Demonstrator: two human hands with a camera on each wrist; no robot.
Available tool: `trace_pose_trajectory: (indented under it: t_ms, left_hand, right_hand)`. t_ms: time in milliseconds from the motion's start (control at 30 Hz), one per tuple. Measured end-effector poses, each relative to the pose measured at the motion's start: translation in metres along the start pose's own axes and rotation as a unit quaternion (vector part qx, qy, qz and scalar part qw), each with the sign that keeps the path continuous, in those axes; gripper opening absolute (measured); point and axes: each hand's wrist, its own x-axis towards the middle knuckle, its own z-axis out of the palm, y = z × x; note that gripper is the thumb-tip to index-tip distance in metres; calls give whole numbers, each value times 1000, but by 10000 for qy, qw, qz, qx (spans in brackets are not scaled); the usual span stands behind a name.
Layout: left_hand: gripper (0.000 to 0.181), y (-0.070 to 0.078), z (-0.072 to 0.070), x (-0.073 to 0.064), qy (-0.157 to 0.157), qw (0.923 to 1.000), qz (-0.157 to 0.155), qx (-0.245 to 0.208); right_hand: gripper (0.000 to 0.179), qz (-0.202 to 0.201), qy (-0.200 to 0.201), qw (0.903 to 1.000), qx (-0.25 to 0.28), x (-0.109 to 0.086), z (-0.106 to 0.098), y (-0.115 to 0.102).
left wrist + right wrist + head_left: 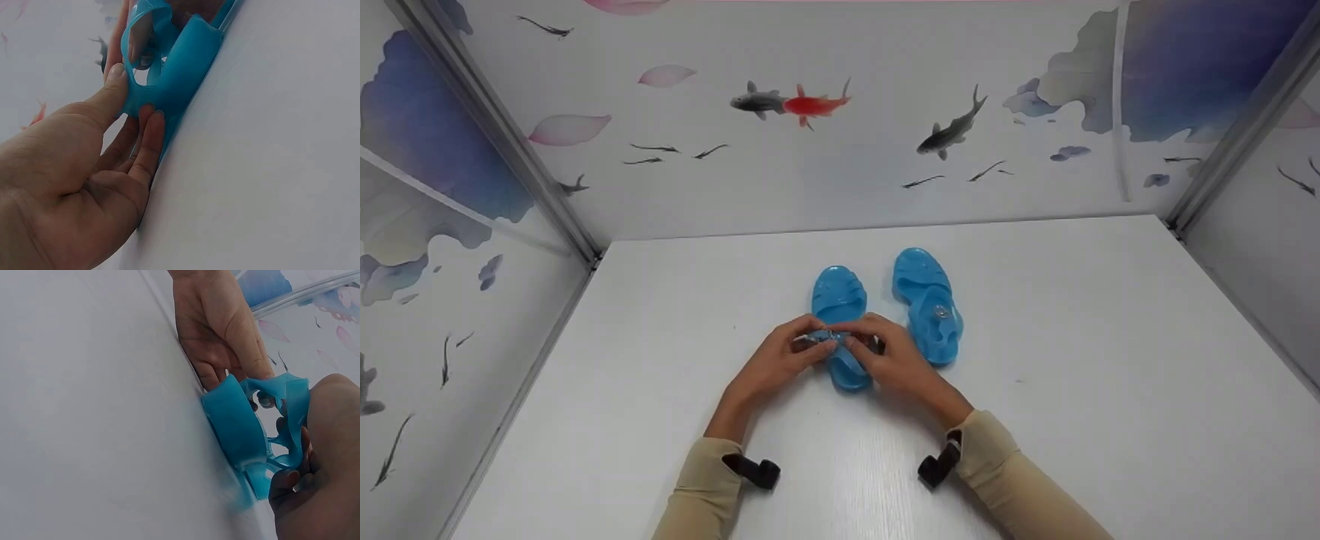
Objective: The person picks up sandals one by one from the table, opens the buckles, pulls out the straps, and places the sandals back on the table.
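Two blue jelly sandals lie on the white table, toes pointing away from me. My left hand (780, 352) and right hand (892, 356) meet over the ankle strap of the left sandal (840, 292). In the left wrist view, my left thumb and fingers pinch the side of this sandal (180, 67) where its strap rises. My right hand (320, 461) curls round the strap on the other side in the right wrist view. Fingers partly hide the strap's fastening. The second sandal (919, 274), with a round shiny buckle (940, 312) on its strap, stands to the right, untouched.
The white table (660, 315) is bordered by upright panels (840, 172) printed with fish, petals and blue leaves. Metal posts (510, 135) stand at the back corners. Each sleeve cuff carries a black wrist camera (761, 472).
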Motion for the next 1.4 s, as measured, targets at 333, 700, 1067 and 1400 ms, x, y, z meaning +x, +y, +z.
trace_pose_trajectory:
  t_ms: [333,700,1067,1400]
  left_hand:
    - [24,-1,2,-2,23,9999,-91,60]
    - [28,-3,4,-1,68,9999,-54,82]
    - [36,-4,0,-2,83,9988,19,-473]
    - [33,-1,-6,-1,-322,9976,-268,-556]
  right_hand:
    - [38,58,-133,9999,-10,2,-4,1]
    - [31,127,128,9996,-220,1,-5,3]
    - [18,413,370,9984,-75,1,-1,4]
    - [16,291,333,9990,-67,1,0,4]
